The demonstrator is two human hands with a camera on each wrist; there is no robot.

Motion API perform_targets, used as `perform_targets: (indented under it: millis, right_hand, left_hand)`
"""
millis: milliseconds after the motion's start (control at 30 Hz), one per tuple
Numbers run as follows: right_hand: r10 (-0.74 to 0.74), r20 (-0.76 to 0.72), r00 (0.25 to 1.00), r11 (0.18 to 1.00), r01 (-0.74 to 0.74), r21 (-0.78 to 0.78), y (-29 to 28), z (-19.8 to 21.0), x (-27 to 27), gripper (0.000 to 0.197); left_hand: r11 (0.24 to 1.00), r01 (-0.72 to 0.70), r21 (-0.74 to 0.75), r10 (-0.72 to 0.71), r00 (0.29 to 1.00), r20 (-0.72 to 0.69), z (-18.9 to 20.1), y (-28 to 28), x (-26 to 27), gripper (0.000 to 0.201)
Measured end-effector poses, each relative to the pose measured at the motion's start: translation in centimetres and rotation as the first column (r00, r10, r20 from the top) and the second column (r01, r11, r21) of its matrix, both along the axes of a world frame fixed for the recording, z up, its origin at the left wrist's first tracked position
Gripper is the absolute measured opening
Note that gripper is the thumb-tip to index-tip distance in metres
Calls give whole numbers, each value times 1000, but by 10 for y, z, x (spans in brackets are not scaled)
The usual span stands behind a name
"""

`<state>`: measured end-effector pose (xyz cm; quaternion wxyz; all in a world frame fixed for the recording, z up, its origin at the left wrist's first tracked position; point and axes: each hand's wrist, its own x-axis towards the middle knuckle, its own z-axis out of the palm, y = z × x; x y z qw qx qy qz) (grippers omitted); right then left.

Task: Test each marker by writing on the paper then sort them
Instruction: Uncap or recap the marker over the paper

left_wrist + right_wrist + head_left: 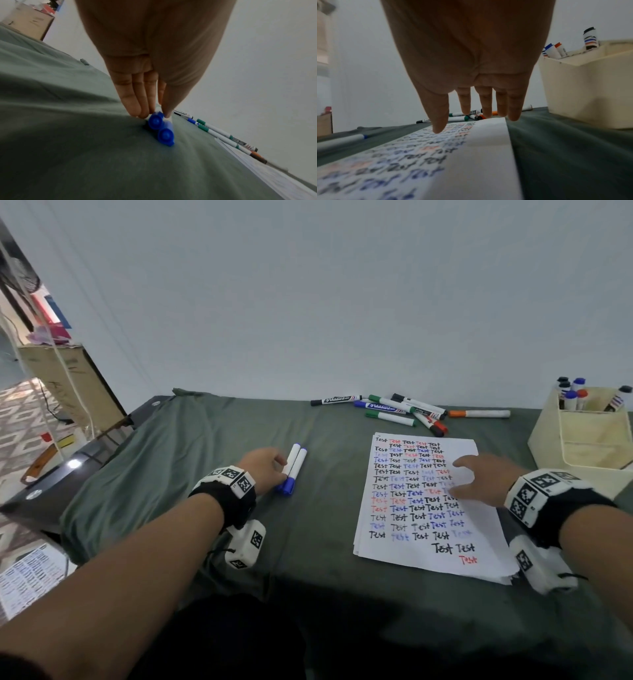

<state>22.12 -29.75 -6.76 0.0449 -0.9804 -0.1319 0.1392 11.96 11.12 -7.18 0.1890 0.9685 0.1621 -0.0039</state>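
Note:
Two white markers with blue caps [294, 469] lie side by side on the green cloth, left of the paper [428, 542]. My left hand [281, 470] reaches down to them. In the left wrist view its straight fingers [135, 105] and thumb pinch the left marker [155, 120] just behind the cap, with the second marker [165, 135] against it. My right hand [462, 477] is open with spread fingers over the paper's right side [488, 148]. The sheet is covered with rows of "Test" in black, blue and red.
A loose pile of markers [400, 410] in black, green, blue, red and orange lies behind the paper. A cream organizer box [582, 446] at the right holds several upright markers [572, 395]. A dark laptop [51, 484] sits off the cloth's left edge.

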Motion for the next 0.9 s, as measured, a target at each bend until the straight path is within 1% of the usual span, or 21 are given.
perform_targets:
  millis: [133, 300, 500, 533, 600, 667, 700, 733, 800, 900]
  right_hand:
    - [-4, 0, 1000, 1000, 4, -14, -7, -8, 0, 75]
    - [2, 16, 1000, 1000, -2, -8, -9, -15, 0, 74]
    - [8, 15, 1000, 1000, -8, 2, -10, -16, 1, 74]
    - [9, 14, 1000, 1000, -9, 3, -10, -16, 1, 74]
    - [7, 14, 1000, 1000, -7, 1, -11, -17, 1, 74]
    - [-2, 3, 1000, 1000, 2, 2, -12, -17, 2, 76]
    - [-7, -4, 1000, 1000, 7, 3, -13, -18, 2, 77]
    - [-10, -10, 1000, 1000, 10, 4, -14, -18, 2, 79]
    - [-5, -13, 1000, 1000, 5, 12, -15, -18, 2, 81]
    - [16, -5, 1000, 1000, -15, 17, -17, -17, 3, 82]
  left_hand:
    - [999, 34, -2, -34, 998, 47, -2, -1, -4, 21]
    - [996, 89, 6, -90, 993, 71, -6, -4, -7, 18]
    - [998, 52, 27, -53, 996, 67, -15, -3, 3, 16]
    - [997, 47, 53, -51, 996, 72, -15, -5, 5, 19]
    - [992, 63, 112, -71, 995, 68, -16, -11, 10, 32]
    - [979, 120, 164, -126, 992, 30, -16, -16, 13, 46]
    - [969, 149, 194, -151, 988, -5, -17, -18, 14, 49]
    - [960, 171, 221, -164, 985, -46, -17, -19, 16, 50]
    - [956, 167, 240, -149, 984, -93, -16, -19, 19, 51]
    - [963, 112, 246, -94, 992, -84, -14, -17, 22, 52]
